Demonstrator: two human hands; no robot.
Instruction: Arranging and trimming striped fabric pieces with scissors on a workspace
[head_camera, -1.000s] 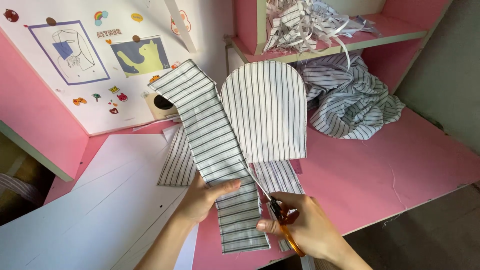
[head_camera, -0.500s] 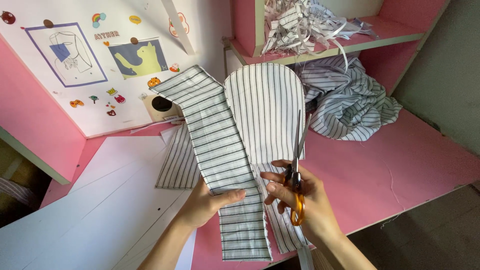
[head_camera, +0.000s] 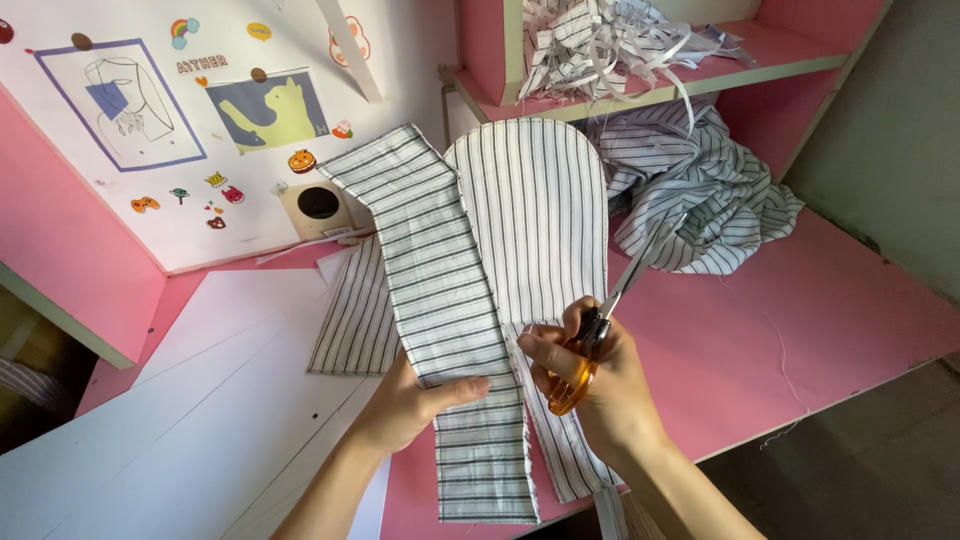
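My left hand (head_camera: 410, 405) pinches a long strip of white cloth with dark stripes (head_camera: 430, 280), thumb on top near its lower part. Beside it lies a wider striped piece with a rounded top (head_camera: 535, 210). My right hand (head_camera: 590, 385) grips scissors with orange handles (head_camera: 580, 360); their blades point up and to the right along the rounded piece's right edge. More striped cloth (head_camera: 355, 320) lies flat under the strip at the left.
A crumpled striped garment (head_camera: 700, 200) lies at the back right of the pink table (head_camera: 800, 340). Cloth scraps (head_camera: 600, 40) fill the pink shelf above. Large white paper sheets (head_camera: 180, 420) cover the left. A white board with stickers and drawings (head_camera: 200, 120) leans behind.
My right hand lifted the scissors from low on the table and turned the blades up to the right edge of the rounded piece. My left hand kept its hold on the strip.
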